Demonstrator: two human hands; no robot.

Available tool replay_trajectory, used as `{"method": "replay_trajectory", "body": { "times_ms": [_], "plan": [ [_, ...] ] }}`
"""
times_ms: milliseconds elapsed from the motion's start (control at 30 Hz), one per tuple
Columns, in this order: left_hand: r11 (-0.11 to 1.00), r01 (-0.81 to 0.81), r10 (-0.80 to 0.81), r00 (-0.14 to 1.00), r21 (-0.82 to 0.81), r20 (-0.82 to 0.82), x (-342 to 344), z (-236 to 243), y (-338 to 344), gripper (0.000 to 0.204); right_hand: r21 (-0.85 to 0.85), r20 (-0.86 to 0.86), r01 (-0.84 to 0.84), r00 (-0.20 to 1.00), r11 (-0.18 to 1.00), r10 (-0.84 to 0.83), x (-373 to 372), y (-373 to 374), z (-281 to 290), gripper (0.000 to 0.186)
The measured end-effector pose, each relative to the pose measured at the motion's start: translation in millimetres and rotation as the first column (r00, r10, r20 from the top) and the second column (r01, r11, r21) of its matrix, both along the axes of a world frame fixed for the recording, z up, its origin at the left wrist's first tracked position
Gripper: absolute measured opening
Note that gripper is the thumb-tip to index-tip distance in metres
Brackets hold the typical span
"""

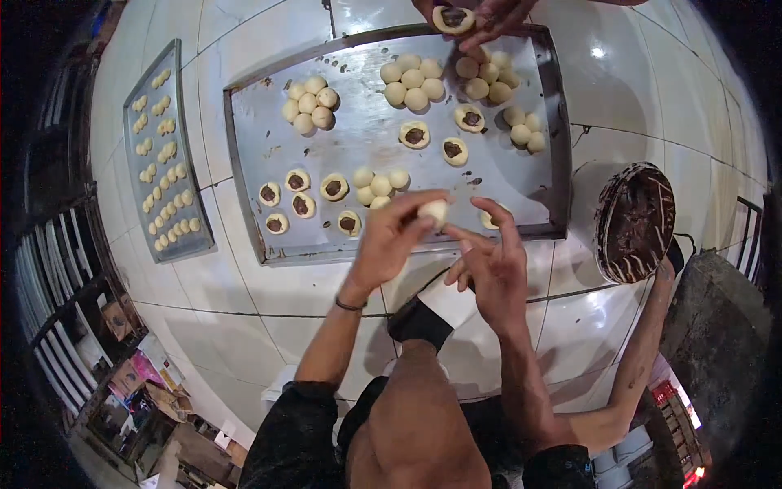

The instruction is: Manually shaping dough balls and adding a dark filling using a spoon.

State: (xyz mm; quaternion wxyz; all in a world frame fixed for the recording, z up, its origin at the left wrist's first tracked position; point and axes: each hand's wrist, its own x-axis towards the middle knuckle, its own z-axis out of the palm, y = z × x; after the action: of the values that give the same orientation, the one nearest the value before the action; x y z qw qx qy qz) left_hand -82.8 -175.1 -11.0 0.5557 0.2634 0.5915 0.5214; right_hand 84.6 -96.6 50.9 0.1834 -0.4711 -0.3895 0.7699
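Note:
My left hand [389, 243] pinches a pale dough ball [434, 213] above the near edge of a large metal baking tray [269, 106]. Beside it, my right hand [495, 273] is open, its fingers apart with nothing visible in them. A piece of dough [489, 218] on the tray shows partly behind the right fingers. Close to my left hand lie a cluster of plain dough balls [380, 183] and several flattened dough rounds [334, 187] topped with dark brown filling. More clusters of plain balls [309, 104] sit farther back, with filled rounds [415, 134] near the middle.
Across the tray, another person's hands [493, 18] hold a dough round [453, 19] with dark filling. A bowl of dark brown filling [639, 220] stands at right, a bare limb beside it. At left, a narrower tray [175, 204] carries rows of small dough pieces on the tiled floor [220, 269].

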Motion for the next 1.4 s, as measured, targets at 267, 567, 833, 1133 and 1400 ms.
{"method": "replay_trajectory", "body": {
  "times_ms": [267, 567, 833, 1133, 1400],
  "plan": [
    [0.997, 0.078, -0.051, 0.685, 0.004, -0.727, -100, -84, 1, 0.040, 0.139, 0.151, 0.102, 0.981, 0.985, -0.123, 51, 33, -74, 0.048],
    [0.929, 0.336, -0.255, 0.269, -0.157, -0.929, -89, -73, 4, 0.037, 0.319, 0.551, -0.279, 0.832, 0.906, 0.063, 78, 63, -164, 0.035],
    [0.987, 0.143, -0.005, 0.472, 0.070, -0.882, -36, -50, 10, 0.043, 0.088, 0.222, -0.329, 0.927, 0.940, 0.303, 75, 63, -132, 0.028],
    [0.992, -0.046, 0.005, 0.944, 0.116, 0.330, 20, -13, 17, 0.053, -0.123, -0.138, 0.230, 0.959, 0.965, -0.246, -25, 30, -8, 0.020],
    [0.959, -0.264, 0.141, 0.754, 0.099, 0.642, 34, 2, 8, 0.050, 0.585, 0.147, -0.073, 0.989, 0.808, -0.017, -7, 16, 1, 0.034]
  ]
}}
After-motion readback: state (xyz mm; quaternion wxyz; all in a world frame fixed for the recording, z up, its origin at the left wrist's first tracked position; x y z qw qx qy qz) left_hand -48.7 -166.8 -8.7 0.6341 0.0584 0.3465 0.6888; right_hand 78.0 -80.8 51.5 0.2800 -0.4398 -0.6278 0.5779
